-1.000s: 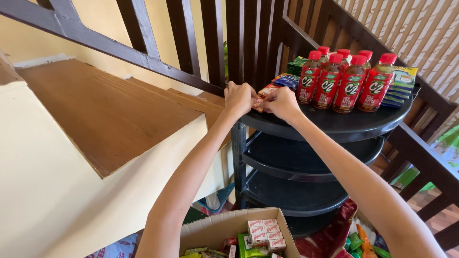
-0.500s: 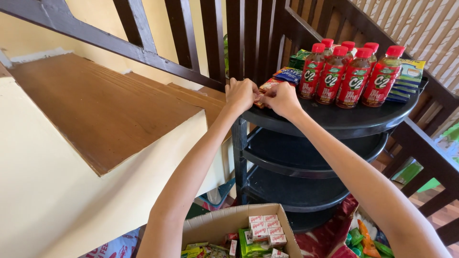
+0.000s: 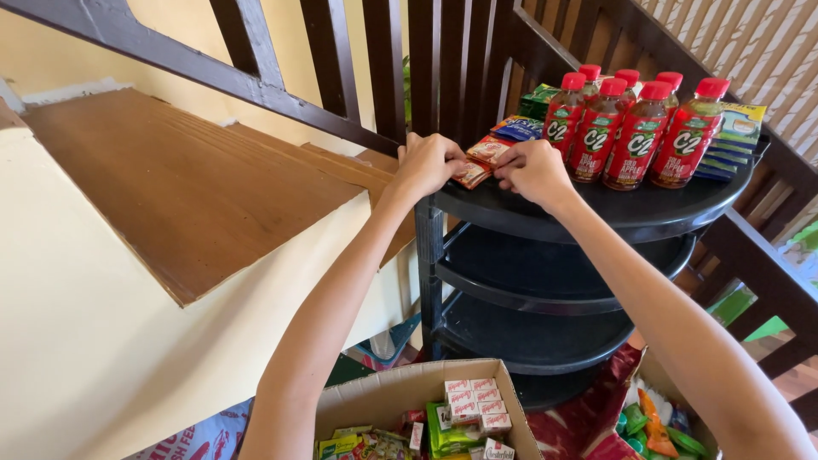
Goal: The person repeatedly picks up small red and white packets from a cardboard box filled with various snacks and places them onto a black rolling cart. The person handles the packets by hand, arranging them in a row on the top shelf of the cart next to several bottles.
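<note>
1. At the far left, a brown wooden stair tread (image 3: 183, 183) juts out from a cream wall, with dark banister rails (image 3: 328, 55) rising behind it
2. Down at the bottom, between the person's forearms, an open cardboard box (image 3: 375, 400) holds small red-and-white packs and green wrappers
3. On the near left edge of the black tiered rack (image 3: 596, 213), the left hand (image 3: 426, 163) is curled, its fingertips pinching the end of the small red-and-orange sachets (image 3: 481, 162)
4. The sachets lie flat on the top shelf, right between the two hands, touching both
5. Just beside them, the right hand (image 3: 535, 170) is also curled, thumb and fingers pressed down on the other end of the same sachets
6. Behind the sachets sits a small stack of blue packets (image 3: 518, 128), close to the railing
7. Further right, a cluster of red-capped bottles (image 3: 635, 128) stands upright on the same shelf
8. At the far right edge of the shelf, flat green-and-yellow packets (image 3: 734, 136) are piled beside the bottles
9. Below, the two lower shelves of the rack show dark and bare, and bright wrappers (image 3: 652, 426) lie on the floor at the right
</note>
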